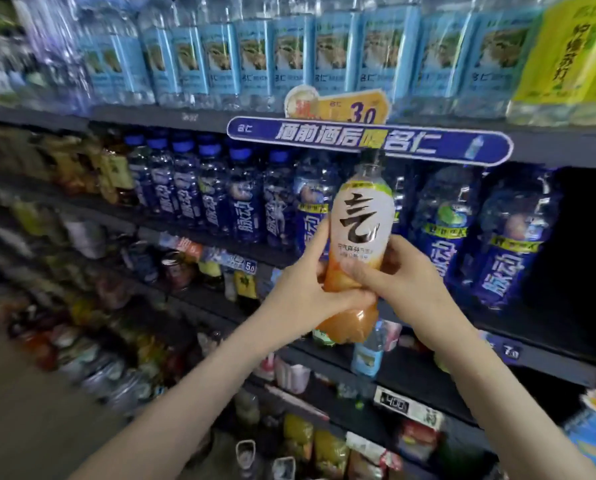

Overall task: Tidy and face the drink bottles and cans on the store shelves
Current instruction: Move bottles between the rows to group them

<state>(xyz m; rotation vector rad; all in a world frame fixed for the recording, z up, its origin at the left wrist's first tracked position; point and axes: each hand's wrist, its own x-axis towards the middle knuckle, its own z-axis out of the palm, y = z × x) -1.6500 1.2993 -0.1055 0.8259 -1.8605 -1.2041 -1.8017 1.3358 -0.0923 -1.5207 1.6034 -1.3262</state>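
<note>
Step in hand: an orange drink bottle (360, 216) was held off the shelves in both hands, probably being checked before placing.
Bottle: near upright, in the air before the row of blue bottles (213, 199), its label facing the person.
Left hand (300, 292): fingers wrapped round the bottle's lower body.
Right hand (407, 282): fingers curled on the label's lower edge.
Next move: it likely called for finding the matching row, which the blur hid, and standing the bottle there label-outward.

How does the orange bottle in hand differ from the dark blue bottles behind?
The orange bottle has a white label; the dark blue bottles have blue labels. The orange bottle is gripped by the left hand and right hand; the dark blue bottles stand shelved. Both labels face out.
</note>
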